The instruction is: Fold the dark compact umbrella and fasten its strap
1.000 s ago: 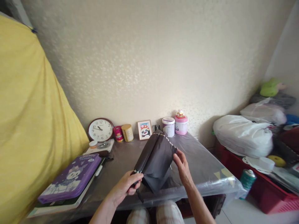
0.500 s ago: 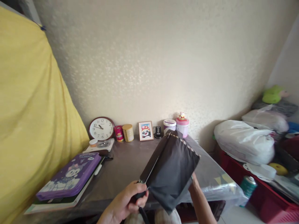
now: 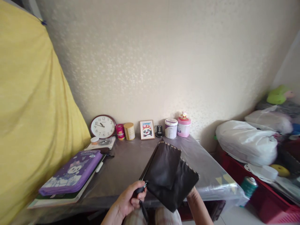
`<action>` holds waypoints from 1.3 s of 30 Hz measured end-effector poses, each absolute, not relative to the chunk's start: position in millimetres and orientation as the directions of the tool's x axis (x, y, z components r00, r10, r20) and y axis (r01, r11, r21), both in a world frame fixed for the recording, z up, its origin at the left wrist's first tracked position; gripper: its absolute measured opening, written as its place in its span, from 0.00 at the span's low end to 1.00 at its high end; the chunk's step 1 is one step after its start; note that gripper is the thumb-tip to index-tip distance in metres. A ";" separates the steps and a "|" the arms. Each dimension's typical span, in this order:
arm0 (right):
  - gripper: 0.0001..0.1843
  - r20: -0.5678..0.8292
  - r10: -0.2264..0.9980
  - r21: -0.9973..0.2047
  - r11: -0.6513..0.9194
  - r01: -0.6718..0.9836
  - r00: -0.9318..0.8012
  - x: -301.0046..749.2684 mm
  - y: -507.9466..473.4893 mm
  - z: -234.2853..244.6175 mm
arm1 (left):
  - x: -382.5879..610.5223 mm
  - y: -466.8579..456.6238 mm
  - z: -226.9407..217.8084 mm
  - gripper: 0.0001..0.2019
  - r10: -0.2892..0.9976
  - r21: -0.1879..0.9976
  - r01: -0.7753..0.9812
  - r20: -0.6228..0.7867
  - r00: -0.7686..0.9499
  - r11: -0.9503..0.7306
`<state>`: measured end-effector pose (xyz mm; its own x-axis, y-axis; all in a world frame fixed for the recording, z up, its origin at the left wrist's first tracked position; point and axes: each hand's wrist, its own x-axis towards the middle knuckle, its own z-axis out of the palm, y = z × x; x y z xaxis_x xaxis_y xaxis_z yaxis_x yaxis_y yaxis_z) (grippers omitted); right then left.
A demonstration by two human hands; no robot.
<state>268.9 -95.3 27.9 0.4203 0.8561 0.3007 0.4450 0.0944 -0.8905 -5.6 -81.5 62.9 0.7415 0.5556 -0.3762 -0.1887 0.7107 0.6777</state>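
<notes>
A folding umbrella [image 3: 164, 167] with black cloth and a checked edge is held over the near side of the table, its folds loose and spread to the right. My left hand [image 3: 131, 195] is closed round its black handle, and a wrist strap [image 3: 143, 210] dangles below. At the right, my right hand [image 3: 192, 193] is behind and under the lower edge of the cloth. Its fingers are hidden by the fabric, so its grip cannot be made out.
The table [image 3: 126, 159] has a clear plastic cover. Along the wall stand a clock [image 3: 103, 126], canisters, a picture frame [image 3: 147, 129] and tubs. At left lies a purple case [image 3: 70, 172] on books. On the right are a red crate [image 3: 269, 200], white bags and a spray can [image 3: 249, 187].
The umbrella's cloth has dropped lower and now shows two separate folds, one lying over the other. My right hand has shifted slightly down and left. My left hand stays on the handle.
</notes>
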 end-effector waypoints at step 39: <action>0.30 0.419 0.907 -0.710 0.298 0.638 0.044 255.0 -33.8 13.7 | -49.1 -58.0 22.8 0.23 0.967 0.460 0.859 0.005 0.253 -0.227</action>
